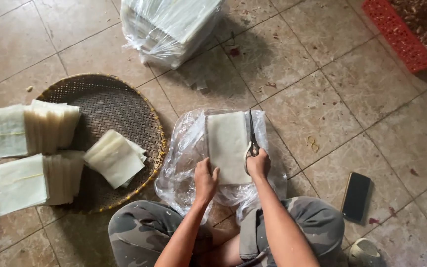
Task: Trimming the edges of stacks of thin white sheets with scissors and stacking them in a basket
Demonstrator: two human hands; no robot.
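Observation:
A stack of pale rectangular sheets [227,143] lies on a clear plastic bag [184,153] on the tiled floor in front of my knees. My left hand [206,179] presses down on the stack's near left corner. My right hand [258,164] grips a pair of scissors [252,132], whose blades point away from me along the stack's right edge.
A round woven tray [109,101] at the left holds several piles of cut pale sheets [115,157]. A plastic-wrapped bundle of sheets [169,27] stands at the top. A red crate [401,32] is at top right, a dark phone [356,196] by my right knee.

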